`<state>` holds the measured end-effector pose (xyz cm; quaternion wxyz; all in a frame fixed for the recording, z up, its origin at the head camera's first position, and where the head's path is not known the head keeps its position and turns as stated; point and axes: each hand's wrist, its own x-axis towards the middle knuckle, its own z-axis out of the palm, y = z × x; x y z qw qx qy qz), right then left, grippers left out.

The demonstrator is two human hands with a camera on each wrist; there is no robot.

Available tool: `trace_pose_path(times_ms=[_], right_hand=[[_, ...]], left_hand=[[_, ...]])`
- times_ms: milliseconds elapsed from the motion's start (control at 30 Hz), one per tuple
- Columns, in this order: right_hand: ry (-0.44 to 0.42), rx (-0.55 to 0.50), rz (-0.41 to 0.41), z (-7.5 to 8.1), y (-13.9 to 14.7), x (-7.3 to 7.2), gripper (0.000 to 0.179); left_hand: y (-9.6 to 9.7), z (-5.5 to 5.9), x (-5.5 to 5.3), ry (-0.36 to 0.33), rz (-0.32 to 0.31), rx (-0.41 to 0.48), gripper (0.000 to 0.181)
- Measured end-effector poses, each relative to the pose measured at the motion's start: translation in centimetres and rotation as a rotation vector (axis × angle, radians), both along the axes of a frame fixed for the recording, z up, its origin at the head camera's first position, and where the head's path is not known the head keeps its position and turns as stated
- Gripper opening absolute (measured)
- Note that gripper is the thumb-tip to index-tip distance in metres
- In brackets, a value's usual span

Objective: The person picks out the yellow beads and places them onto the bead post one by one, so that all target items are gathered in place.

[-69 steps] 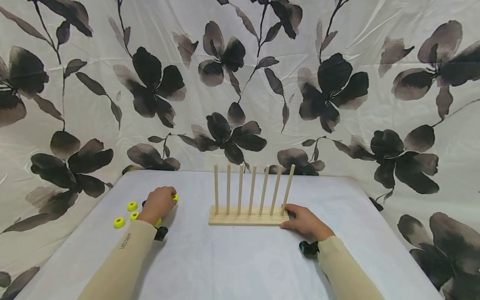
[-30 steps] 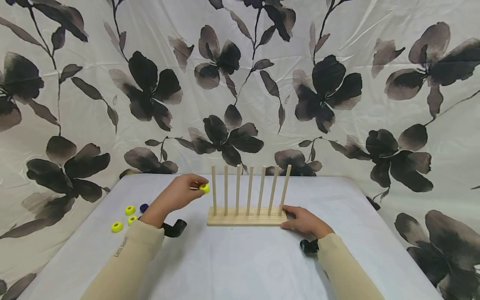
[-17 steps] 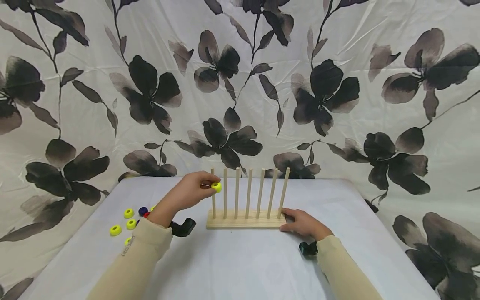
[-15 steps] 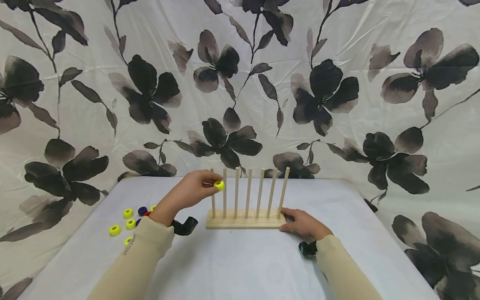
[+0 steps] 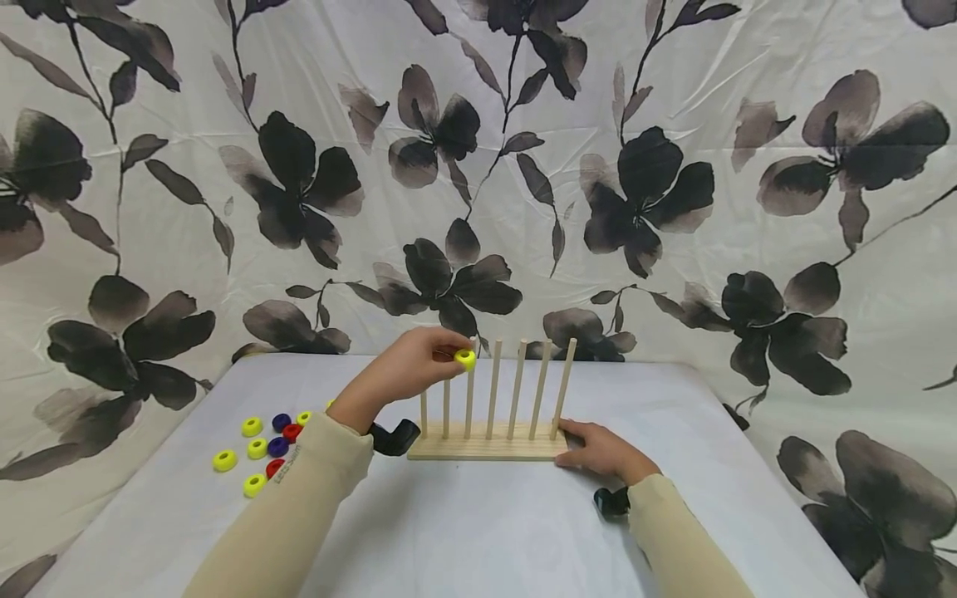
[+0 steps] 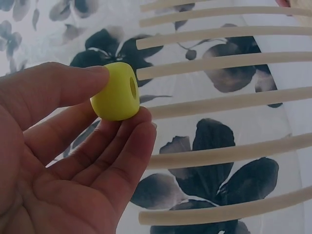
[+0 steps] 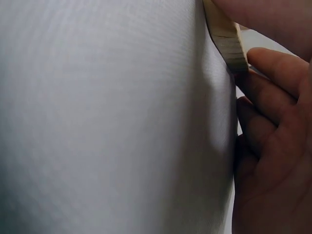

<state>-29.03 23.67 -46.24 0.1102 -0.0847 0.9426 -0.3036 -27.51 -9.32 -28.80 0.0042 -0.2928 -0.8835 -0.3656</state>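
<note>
My left hand [image 5: 411, 365] pinches a yellow bead [image 5: 465, 360] between thumb and fingertips, level with the peg tops. In the head view the bead overlaps the upper part of the third peg [image 5: 469, 407] from the left. The left wrist view shows the bead's hole [image 6: 132, 90] facing toward the pegs. Standing upright on the table is a wooden peg rack [image 5: 486, 451] with several thin pegs in a row. My right hand [image 5: 606, 453] grips the right end of its base, thumb in front and fingers behind. The right wrist view shows the base's end [image 7: 226, 44] in that grip.
Left of the rack, several yellow beads [image 5: 224, 461], two dark blue beads [image 5: 277, 447] and two red beads [image 5: 292, 433] lie loose on the white table [image 5: 449, 531]. The left forearm passes close beside them. A floral cloth [image 5: 553, 208] hangs behind the table.
My left hand picked the yellow bead up from the loose group and carried it right and upward, past the first pegs. The right hand has stayed at the rack's end.
</note>
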Motion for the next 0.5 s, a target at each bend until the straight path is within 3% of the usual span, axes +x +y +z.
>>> trace_pose_path(times_ms=[500], right_hand=[[0.006, -0.004, 0.011, -0.1, 0.2, -0.3, 0.078]], left_hand=[[3.3, 1.8, -0.6, 0.011, -0.022, -0.024, 0.035]])
